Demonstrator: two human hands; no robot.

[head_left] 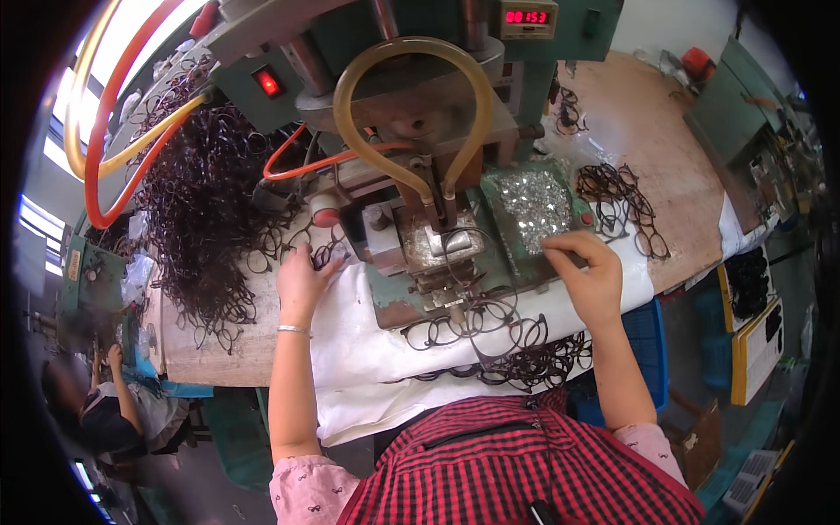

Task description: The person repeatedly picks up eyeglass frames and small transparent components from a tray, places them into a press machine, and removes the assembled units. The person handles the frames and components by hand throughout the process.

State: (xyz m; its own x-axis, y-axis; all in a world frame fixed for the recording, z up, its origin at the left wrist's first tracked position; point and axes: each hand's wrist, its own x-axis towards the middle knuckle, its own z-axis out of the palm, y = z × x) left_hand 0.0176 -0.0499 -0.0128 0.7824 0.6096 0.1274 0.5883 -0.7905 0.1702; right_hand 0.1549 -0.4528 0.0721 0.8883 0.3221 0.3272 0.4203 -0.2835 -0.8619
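Observation:
My left hand (304,282) is at the left of the press, its fingers and thumb closed around part of a dark eyeglass frame (327,253). Just right of the tray of small shiny metal pieces (530,210), my right hand (592,278) has thumb and forefinger pinched together; whatever lies between the tips is too small to make out. Between my hands stands the press's metal fixture (437,241), with a dark eyeglass frame (457,244) lying at its front. Several more frames (494,322) rest on the white cloth before it.
A large heap of dark eyeglass frames (197,184) covers the left of the table. Smaller piles lie at the right (617,197) and on the front cloth (542,361). Yellow hoses (411,44) loop over the green press. A co-worker (114,411) sits at far left; a blue crate (649,354) stands below right.

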